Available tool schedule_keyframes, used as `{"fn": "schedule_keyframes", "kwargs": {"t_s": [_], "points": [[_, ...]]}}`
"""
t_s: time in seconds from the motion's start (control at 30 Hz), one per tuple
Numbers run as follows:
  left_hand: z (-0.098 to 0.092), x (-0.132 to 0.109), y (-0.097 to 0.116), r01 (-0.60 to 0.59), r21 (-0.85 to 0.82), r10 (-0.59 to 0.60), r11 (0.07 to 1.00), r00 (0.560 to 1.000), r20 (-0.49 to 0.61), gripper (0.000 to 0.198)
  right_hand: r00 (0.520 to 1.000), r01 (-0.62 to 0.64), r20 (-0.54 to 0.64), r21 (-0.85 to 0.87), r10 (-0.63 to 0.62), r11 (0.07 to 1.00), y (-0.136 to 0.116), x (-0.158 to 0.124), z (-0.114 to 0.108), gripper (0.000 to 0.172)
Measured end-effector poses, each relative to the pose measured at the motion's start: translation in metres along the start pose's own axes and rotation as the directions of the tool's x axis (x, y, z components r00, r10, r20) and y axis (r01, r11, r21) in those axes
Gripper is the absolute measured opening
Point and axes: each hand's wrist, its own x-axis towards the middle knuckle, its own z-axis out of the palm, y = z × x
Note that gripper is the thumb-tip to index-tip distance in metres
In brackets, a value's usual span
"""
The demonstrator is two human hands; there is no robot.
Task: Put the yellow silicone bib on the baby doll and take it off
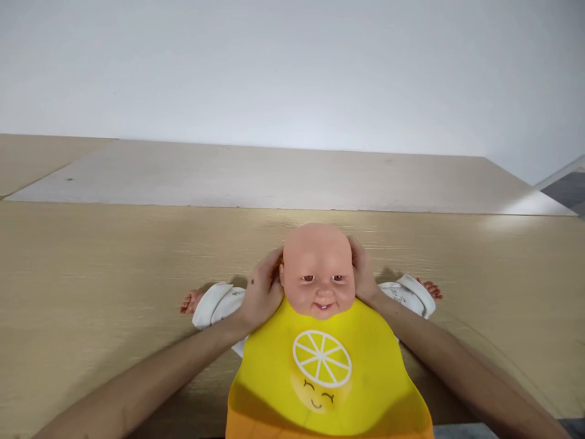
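Note:
A baby doll (319, 256) lies face up on the wooden tabletop, its bald head pointing away from me. Over its chest lies a yellow bib (372, 366) with a white lemon slice, a smiling face and an orange lower part. My left hand (262, 289) is curled around the left side of the doll's head, with a sliver of yellow at its fingers. On the other side, my right hand (363, 268) reaches behind the head, its fingers hidden. Both forearms cross over the doll's white-sleeved arms, which stretch out sideways. The bib's neck ends are out of sight behind the head.
The wooden tabletop (91, 256) spreads to both sides of the doll. Behind it runs a paler board (283, 177) up to a white wall (292, 73). A dark gap (573, 189) shows at the far right, and the table's near edge is at the bottom right.

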Motion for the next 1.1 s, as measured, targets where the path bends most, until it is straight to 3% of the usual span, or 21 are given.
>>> {"fn": "schedule_keyframes", "kwargs": {"t_s": [0.13,0.37,0.5,0.63,0.77,0.87,0.97,1.03,1.1], "points": [[-0.002,0.003,-0.002,0.008,0.112,-0.009,0.994,1.000,0.012,0.045,0.998,-0.056,-0.002,0.042,0.056,0.998,-0.007,0.004,-0.007,0.014],[-0.002,0.011,-0.011,-0.013,0.332,-0.004,0.943,0.999,0.050,0.045,0.986,-0.075,0.117,-0.343,0.122,0.936,-0.005,0.011,-0.016,0.018],[-0.001,0.012,-0.017,0.012,0.350,-0.031,0.937,0.998,0.048,0.052,0.973,-0.090,0.148,-0.458,0.176,0.884,-0.009,0.013,-0.016,0.020],[0.000,0.012,-0.017,0.037,0.325,-0.052,0.945,0.998,0.037,0.054,0.960,-0.129,0.169,-0.440,0.223,0.889,-0.006,0.021,-0.018,0.022],[0.000,0.011,-0.018,-0.028,0.299,0.030,0.954,1.000,-0.002,0.053,0.949,-0.146,0.206,-0.386,0.240,0.911,0.008,0.032,-0.021,0.027],[-0.002,0.011,-0.023,-0.080,0.299,0.112,0.951,0.989,-0.093,0.045,0.951,-0.174,0.149,-0.464,0.270,0.869,0.011,0.037,-0.027,0.026],[-0.005,0.012,-0.023,-0.230,0.344,0.312,0.910,0.928,-0.205,0.043,0.976,-0.142,0.034,-0.645,0.214,0.751,-0.004,0.038,-0.041,0.027],[-0.009,0.012,-0.016,-0.353,0.405,0.474,0.843,0.845,-0.250,0.044,0.989,-0.134,-0.047,-0.702,0.143,0.699,-0.021,0.034,-0.054,0.027],[-0.012,0.009,-0.002,-0.468,0.425,0.600,0.775,0.757,-0.260,0.044,0.993,-0.107,-0.115,-0.663,0.041,0.741,-0.042,0.026,-0.065,0.026]]}}
